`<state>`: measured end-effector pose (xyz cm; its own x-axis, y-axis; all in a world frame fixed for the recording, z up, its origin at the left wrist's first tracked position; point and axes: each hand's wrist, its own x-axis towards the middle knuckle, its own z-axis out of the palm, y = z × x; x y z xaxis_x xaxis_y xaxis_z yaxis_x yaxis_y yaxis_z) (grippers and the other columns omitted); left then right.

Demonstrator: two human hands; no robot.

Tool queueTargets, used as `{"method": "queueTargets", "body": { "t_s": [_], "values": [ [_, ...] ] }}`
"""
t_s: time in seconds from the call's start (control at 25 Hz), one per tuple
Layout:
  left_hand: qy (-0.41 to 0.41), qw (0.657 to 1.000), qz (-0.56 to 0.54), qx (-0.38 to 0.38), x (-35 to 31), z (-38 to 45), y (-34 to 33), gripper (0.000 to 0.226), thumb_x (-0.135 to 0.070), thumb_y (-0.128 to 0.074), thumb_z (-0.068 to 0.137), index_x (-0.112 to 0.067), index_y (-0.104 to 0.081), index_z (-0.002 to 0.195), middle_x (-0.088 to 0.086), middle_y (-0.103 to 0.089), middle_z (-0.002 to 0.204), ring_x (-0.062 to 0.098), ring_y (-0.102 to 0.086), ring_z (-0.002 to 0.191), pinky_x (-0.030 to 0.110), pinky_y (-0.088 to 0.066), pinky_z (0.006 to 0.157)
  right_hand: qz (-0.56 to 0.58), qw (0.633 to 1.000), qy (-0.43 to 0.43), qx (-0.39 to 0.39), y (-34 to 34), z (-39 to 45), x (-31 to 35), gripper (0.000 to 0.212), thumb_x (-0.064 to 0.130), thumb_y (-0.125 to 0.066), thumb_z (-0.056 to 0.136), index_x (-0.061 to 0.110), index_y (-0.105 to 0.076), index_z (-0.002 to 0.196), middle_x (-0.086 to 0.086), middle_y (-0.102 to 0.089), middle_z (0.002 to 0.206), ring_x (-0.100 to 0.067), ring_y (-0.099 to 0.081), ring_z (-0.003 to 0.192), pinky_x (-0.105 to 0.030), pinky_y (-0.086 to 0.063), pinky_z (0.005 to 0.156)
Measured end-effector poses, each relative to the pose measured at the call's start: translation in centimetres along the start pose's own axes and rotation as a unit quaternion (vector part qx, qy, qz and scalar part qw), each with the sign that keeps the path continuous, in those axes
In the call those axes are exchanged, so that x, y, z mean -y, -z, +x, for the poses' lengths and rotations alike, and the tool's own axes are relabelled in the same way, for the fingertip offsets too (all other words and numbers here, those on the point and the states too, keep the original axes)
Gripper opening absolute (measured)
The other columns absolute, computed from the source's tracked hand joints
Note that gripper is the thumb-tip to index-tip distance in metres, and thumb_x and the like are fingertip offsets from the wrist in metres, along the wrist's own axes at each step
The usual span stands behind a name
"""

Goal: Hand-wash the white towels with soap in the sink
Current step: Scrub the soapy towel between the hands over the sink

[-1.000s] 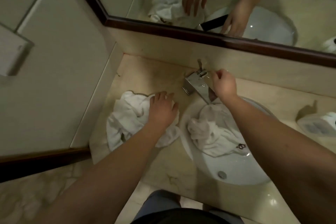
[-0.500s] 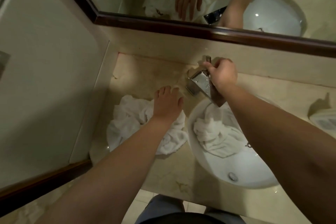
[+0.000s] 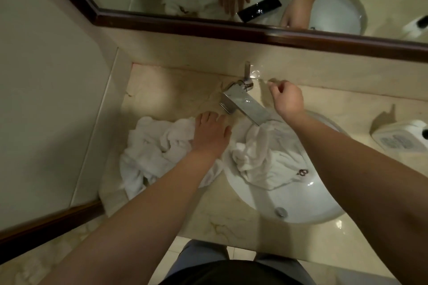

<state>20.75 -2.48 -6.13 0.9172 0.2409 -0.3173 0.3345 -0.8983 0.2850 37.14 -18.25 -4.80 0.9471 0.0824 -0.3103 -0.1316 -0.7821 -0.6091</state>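
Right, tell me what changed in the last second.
The right hand let go of the faucet and drew off to its right, fingers loosely curled, holding nothing. The left hand stayed flat on the towel on the counter; the towel in the sink hasn't moved.

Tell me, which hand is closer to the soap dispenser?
The right hand. It hovers behind the sink beside the tap, with bare counter between it and the soap dispenser at far right. The left hand rests on the towel left of the sink, farther away.
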Motion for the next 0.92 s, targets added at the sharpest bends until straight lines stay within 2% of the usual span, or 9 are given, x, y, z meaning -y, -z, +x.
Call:
{"method": "queueTargets", "body": {
  "t_s": [0.08, 0.16, 0.24, 0.4, 0.48, 0.56, 0.68, 0.84, 0.92],
  "values": [
    [-0.032, 0.999, -0.016, -0.022, -1.0, -0.3, -1.4, 0.04, -0.034, -0.042, 0.09, -0.01, -0.071, 0.103, 0.012, -0.069, 0.1, 0.035, -0.061, 0.1, 0.043, -0.045, 0.092, 0.006, 0.999, -0.028, 0.027, 0.1, -1.0, -3.3, 0.029, 0.029, -0.053, 0.099, 0.004, -0.063, 0.09, -0.017, -0.064, 0.088, -0.028, -0.056, 0.082, -0.028, -0.03, 0.065],
    [-0.053, 0.998, -0.038, -0.016, -1.9, -0.7, -2.9, 0.032, -0.027, -0.05, 0.096, -0.008, -0.07, 0.113, 0.013, -0.068, 0.111, 0.035, -0.057, 0.111, 0.042, -0.04, 0.097, 0.003, 0.996, -0.052, 0.074, -0.2, -2.2, -6.7, 0.028, 0.029, -0.053, 0.1, 0.004, -0.062, 0.09, -0.013, -0.06, 0.083, -0.027, -0.056, 0.081, -0.029, -0.032, 0.066],
    [-0.058, 0.996, -0.058, 0.033, -3.2, -0.6, -4.8, 0.029, -0.024, -0.05, 0.1, -0.009, -0.066, 0.12, 0.011, -0.063, 0.121, 0.032, -0.049, 0.12, 0.037, -0.034, 0.1, -0.021, 0.993, -0.071, 0.097, -0.3, -3.3, -9.9, 0.031, 0.031, -0.053, 0.1, 0.002, -0.062, 0.094, -0.011, -0.059, 0.084, -0.027, -0.056, 0.082, -0.031, -0.035, 0.067],
    [-0.064, 0.991, -0.067, 0.094, -6.0, 0.5, -8.9, 0.036, -0.03, -0.047, 0.103, -0.016, -0.057, 0.134, 0.006, -0.056, 0.133, 0.026, -0.045, 0.126, 0.035, -0.033, 0.105, -0.043, 0.989, -0.118, 0.076, -1.0, -4.3, -15.8, 0.028, 0.03, -0.054, 0.099, 0.004, -0.064, 0.103, -0.006, -0.059, 0.089, -0.025, -0.057, 0.086, -0.028, -0.033, 0.07],
    [-0.071, 0.988, -0.068, 0.117, -7.6, 1.4, -10.7, 0.037, -0.03, -0.047, 0.103, -0.015, -0.056, 0.136, 0.008, -0.056, 0.134, 0.027, -0.046, 0.127, 0.035, -0.033, 0.106, -0.034, 0.987, -0.151, 0.053, -1.1, -4.4, -18.7, 0.028, 0.031, -0.055, 0.098, 0.006, -0.063, 0.108, -0.008, -0.061, 0.1, -0.026, -0.058, 0.094, -0.031, -0.039, 0.075],
    [-0.087, 0.986, -0.066, 0.123, -9.1, 2.5, -12.2, 0.037, -0.029, -0.049, 0.102, -0.012, -0.057, 0.134, 0.011, -0.058, 0.131, 0.03, -0.049, 0.124, 0.038, -0.036, 0.104, -0.052, 0.985, -0.161, 0.03, -1.2, -4.7, -21.5, 0.031, 0.032, -0.054, 0.097, 0.008, -0.061, 0.114, -0.012, -0.058, 0.117, -0.029, -0.053, 0.111, -0.036, -0.042, 0.089],
    [-0.112, 0.983, -0.072, 0.126, -11.5, 4.6, -14.3, 0.034, -0.026, -0.053, 0.102, -0.008, -0.061, 0.13, 0.014, -0.061, 0.126, 0.033, -0.053, 0.12, 0.039, -0.039, 0.101, -0.081, 0.981, -0.178, 0.013, -1.0, -4.7, -24.9, 0.04, 0.03, -0.052, 0.099, 0.003, -0.053, 0.129, -0.018, -0.051, 0.131, -0.033, -0.045, 0.125, -0.04, -0.037, 0.101],
    [-0.12, 0.978, -0.095, 0.14, -14.5, 7.3, -16.8, 0.036, -0.03, -0.049, 0.104, -0.009, -0.06, 0.131, 0.012, -0.058, 0.132, 0.029, -0.051, 0.124, 0.033, -0.037, 0.102, -0.037, 0.98, -0.195, 0.001, -1.4, -3.5, -27.4, 0.034, 0.018, -0.039, 0.104, -0.009, -0.055, 0.117, -0.026, -0.056, 0.12, -0.038, -0.052, 0.112, -0.04, -0.038, 0.092],
    [-0.115, 0.975, -0.112, 0.154, -15.8, 8.5, -17.6, 0.037, -0.032, -0.046, 0.105, -0.01, -0.06, 0.131, 0.01, -0.057, 0.134, 0.025, -0.05, 0.126, 0.029, -0.035, 0.102, 0.018, 0.974, -0.227, -0.007, -1.7, -2.9, -28.1, 0.031, 0.02, -0.04, 0.104, -0.004, -0.058, 0.108, -0.023, -0.062, 0.111, -0.037, -0.059, 0.104, -0.038, -0.041, 0.085]
  ]
}}
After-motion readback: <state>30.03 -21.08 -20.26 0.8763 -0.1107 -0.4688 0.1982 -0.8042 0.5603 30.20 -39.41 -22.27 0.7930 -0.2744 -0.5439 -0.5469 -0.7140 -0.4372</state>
